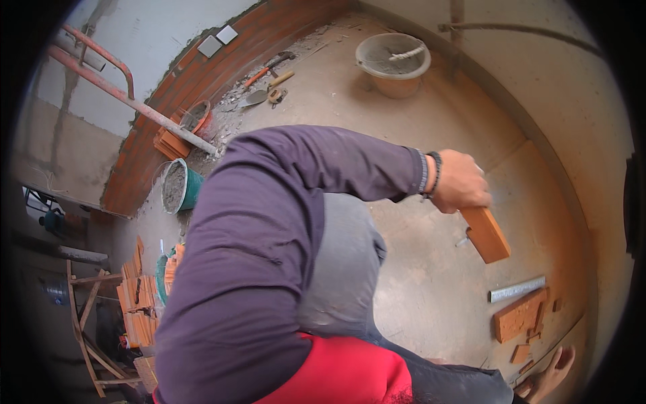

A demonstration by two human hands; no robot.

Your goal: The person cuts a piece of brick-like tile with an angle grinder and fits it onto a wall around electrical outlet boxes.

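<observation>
My left arm, in a purple sleeve, reaches across to the right. At its end my left hand (pixel 460 182), with dark bracelets at the wrist, is closed round the upper end of an orange clay brick (pixel 487 236). The brick hangs tilted above the floor, and its lower part has a stepped edge. Low at the right edge shows what looks like my right hand (pixel 553 370), partly hidden by my leg, its visible fingers stretched out. Near it lie a larger brick piece (pixel 517 315), a small brick fragment (pixel 521 353) and a grey metal bar (pixel 517 289).
A wide mortar tub (pixel 393 82) stands at the back. Left of it lie a hammer (pixel 268 69), a trowel (pixel 254 99) and a tape measure (pixel 276 96). A green bucket (pixel 191 192) of mortar, stacked bricks (pixel 138 316) and a slanting metal pole (pixel 128 97) occupy the left side.
</observation>
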